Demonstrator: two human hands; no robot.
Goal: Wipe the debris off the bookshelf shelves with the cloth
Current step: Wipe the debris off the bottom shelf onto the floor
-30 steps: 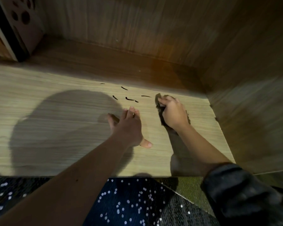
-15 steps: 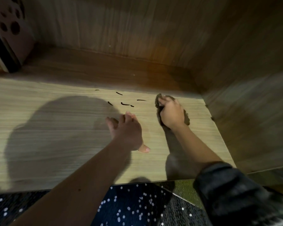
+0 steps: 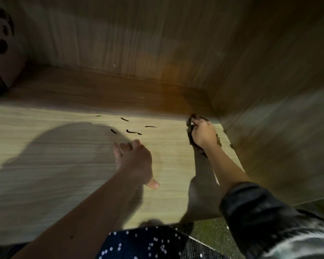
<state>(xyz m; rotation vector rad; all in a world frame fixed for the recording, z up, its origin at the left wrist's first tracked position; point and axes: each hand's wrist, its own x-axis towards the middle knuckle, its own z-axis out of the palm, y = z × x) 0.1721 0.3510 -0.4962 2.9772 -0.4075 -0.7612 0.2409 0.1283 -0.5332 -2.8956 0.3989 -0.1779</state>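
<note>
The right hand point(image 3: 202, 134) clutches the cloth point(image 3: 190, 131) at the shelf's point(image 3: 45, 165) back right corner; the left hand point(image 3: 135, 161) rests there, fingers relaxed, near the debris point(image 3: 132, 131).

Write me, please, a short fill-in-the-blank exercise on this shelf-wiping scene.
1. The right hand grips the cloth close to the bookshelf's ____ side wall.
2. The left hand, its fingers relaxed, holds ____.
3. The dark debris bits lie on the shelf, to the ____ of the cloth.

Missing words: right; nothing; left.
</note>
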